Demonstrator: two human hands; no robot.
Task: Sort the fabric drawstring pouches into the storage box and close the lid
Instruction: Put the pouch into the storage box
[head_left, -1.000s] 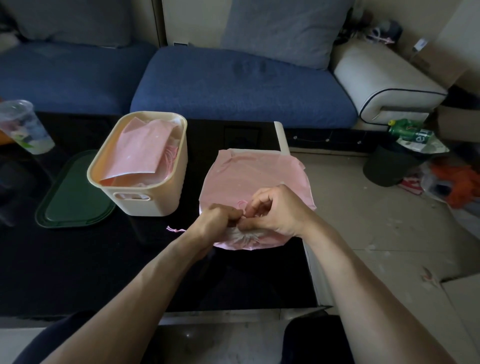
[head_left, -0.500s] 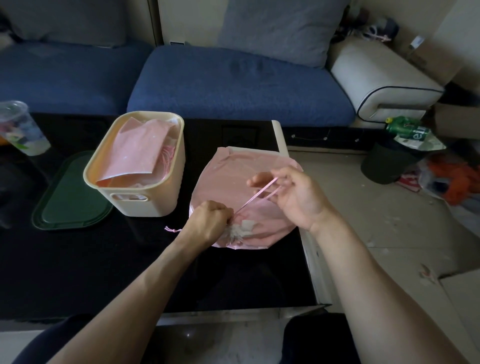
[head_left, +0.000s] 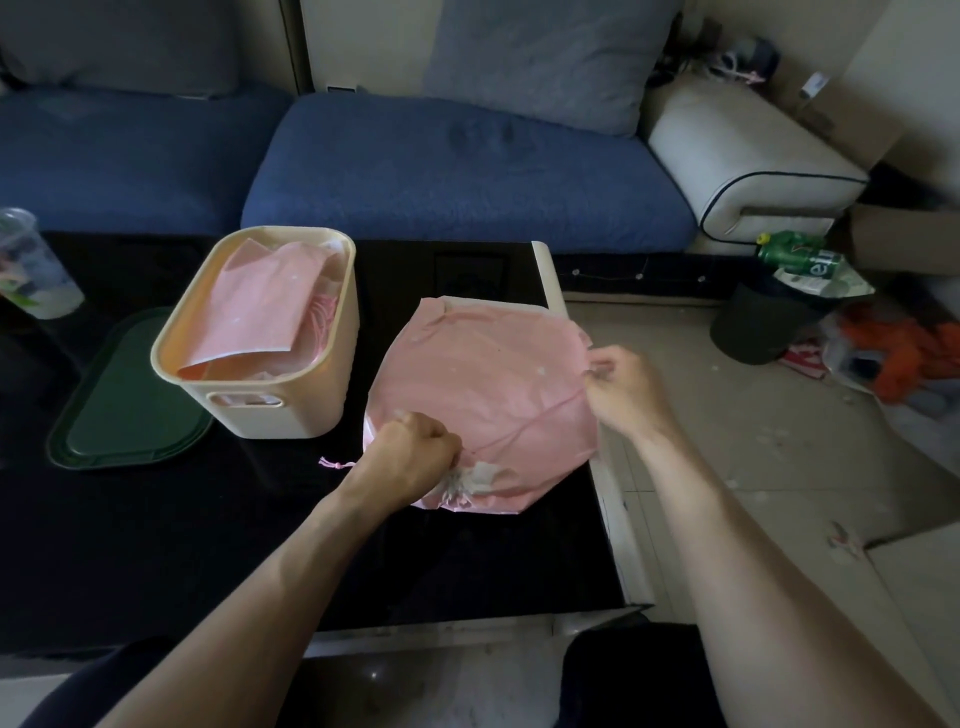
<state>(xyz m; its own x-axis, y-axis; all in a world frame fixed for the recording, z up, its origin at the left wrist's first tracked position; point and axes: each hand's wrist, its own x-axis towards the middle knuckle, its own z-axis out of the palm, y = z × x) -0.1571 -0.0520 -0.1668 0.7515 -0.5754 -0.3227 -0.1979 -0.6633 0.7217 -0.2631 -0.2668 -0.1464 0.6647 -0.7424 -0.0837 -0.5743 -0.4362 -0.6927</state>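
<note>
A pink drawstring pouch (head_left: 483, 384) lies flat near the right edge of the black table (head_left: 208, 545). My left hand (head_left: 410, 460) grips its gathered, whitish neck at the near end. My right hand (head_left: 621, 387) pinches the pink drawstring (head_left: 530, 423), which runs taut from the neck up to the pouch's right side. The cream storage box (head_left: 291, 410) stands open to the left, with folded pink pouches (head_left: 265, 306) inside. Its dark green lid (head_left: 124, 405) lies flat on the table left of the box.
A clear plastic cup (head_left: 31, 270) stands at the table's far left. A blue sofa (head_left: 457, 171) runs behind the table. On the floor to the right are a dark bin (head_left: 763, 322) holding a green bottle, and orange clutter.
My right hand has drawn the string out to the right, away from the neck. My left hand stays gripping the gathered neck, which has cinched tighter.
</note>
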